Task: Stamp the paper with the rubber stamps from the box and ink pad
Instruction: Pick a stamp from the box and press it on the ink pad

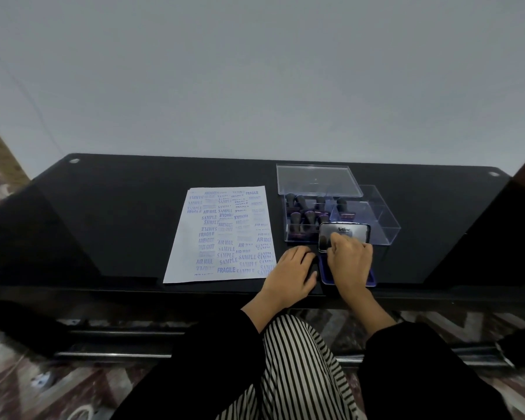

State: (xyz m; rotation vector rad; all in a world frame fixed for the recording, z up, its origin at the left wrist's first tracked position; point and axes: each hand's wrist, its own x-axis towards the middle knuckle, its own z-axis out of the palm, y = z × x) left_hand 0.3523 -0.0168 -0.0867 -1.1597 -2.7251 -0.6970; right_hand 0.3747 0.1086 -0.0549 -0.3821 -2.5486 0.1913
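Most of the ink pad beneath the right hand

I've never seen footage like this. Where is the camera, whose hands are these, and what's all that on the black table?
There is no machine here. A person wears one wide-angle camera on the head, and it looks down at their own hands. On the black table lies a paper already covered in blue stamped words such as SAMPLE and FRAGILE. To its right stands a clear box of dark-handled rubber stamps, with the box lid at the back. In front of the box is the ink pad, its cover raised. The right hand holds that cover. The left hand rests on the table, holding nothing.
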